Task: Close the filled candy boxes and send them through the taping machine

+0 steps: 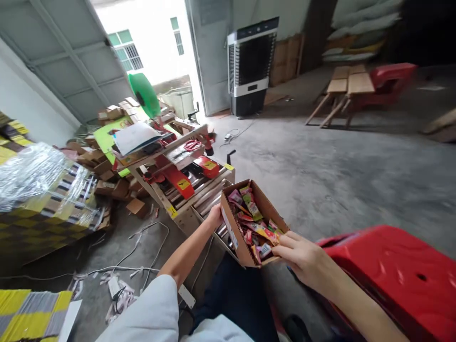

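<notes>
An open cardboard box (234, 231) is tilted in front of my body at the end of a roller conveyor (213, 197). Inside lie many small wrapped sweets (251, 206) in pink, green, yellow and red. My left hand (214, 217) grips the box's left wall, its fingertips partly hidden. On the opposite near corner, my right hand (299, 254) is closed over the rim, with its fingertips reaching inside beside the sweets. The box's underside cannot be seen.
A carton sealing machine (185, 178) with red parts and a green tape roll (145, 95) stands ahead left. Red plastic stools (388, 270) are close on my right. Cables (153, 251) trail over the floor at left. An air cooler (252, 66) stands by the doorway.
</notes>
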`<action>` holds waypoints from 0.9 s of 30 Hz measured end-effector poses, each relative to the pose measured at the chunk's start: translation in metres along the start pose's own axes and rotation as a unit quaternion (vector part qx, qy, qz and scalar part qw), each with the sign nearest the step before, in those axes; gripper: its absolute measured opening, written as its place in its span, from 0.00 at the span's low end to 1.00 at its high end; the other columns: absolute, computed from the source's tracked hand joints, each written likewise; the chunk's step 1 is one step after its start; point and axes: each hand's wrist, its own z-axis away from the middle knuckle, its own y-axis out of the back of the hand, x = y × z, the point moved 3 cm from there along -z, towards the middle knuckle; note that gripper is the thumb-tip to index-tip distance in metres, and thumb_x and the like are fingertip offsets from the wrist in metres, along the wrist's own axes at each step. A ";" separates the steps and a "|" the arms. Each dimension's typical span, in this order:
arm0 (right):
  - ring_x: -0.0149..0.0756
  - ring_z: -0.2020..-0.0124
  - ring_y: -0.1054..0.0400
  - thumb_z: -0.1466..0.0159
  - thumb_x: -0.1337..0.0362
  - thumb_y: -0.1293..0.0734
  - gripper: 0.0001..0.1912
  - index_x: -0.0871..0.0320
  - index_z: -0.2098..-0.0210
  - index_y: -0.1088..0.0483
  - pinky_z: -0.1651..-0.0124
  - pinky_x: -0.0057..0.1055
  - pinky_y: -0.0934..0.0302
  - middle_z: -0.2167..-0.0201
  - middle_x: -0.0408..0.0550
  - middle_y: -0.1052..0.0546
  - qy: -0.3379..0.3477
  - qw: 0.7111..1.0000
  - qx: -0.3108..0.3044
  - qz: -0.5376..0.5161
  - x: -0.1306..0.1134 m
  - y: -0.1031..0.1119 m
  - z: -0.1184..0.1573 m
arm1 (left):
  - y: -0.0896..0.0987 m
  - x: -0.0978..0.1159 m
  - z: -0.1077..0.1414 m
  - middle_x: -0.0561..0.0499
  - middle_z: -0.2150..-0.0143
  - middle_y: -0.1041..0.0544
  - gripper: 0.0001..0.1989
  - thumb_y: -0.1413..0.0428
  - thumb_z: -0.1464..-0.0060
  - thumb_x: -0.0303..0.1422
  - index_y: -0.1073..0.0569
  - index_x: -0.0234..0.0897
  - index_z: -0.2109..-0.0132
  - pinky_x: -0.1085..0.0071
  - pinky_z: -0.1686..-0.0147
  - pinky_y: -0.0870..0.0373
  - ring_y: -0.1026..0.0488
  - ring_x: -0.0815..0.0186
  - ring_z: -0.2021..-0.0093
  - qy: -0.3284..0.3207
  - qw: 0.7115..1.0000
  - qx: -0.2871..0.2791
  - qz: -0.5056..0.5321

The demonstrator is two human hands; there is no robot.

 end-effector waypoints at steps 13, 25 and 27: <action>0.50 0.33 0.44 0.32 0.50 0.37 0.34 0.56 0.32 0.46 0.34 0.49 0.43 0.32 0.61 0.42 -0.077 0.993 0.085 -0.015 0.038 -0.044 -0.029 | 0.015 0.090 0.018 0.43 0.46 0.22 0.24 0.37 0.45 0.44 0.23 0.37 0.44 0.62 0.44 0.35 0.26 0.55 0.47 -0.178 0.940 -0.104 -0.272; 0.48 0.57 0.24 0.27 0.59 0.47 0.24 0.61 0.59 0.21 0.58 0.36 0.32 0.61 0.61 0.20 -0.250 0.952 -0.167 0.055 0.027 -0.137 -0.113 | -0.019 0.100 0.023 0.44 0.62 0.19 0.16 0.44 0.44 0.37 0.19 0.31 0.55 0.71 0.59 0.31 0.24 0.62 0.62 -0.190 0.803 -0.145 -0.546; 0.47 0.57 0.24 0.29 0.64 0.44 0.19 0.62 0.61 0.22 0.56 0.37 0.33 0.62 0.60 0.21 -0.243 0.965 -0.098 0.029 0.026 -0.136 -0.107 | -0.027 0.100 0.015 0.46 0.67 0.19 0.16 0.47 0.43 0.36 0.18 0.31 0.58 0.73 0.65 0.33 0.26 0.65 0.68 -0.183 0.742 -0.146 -0.628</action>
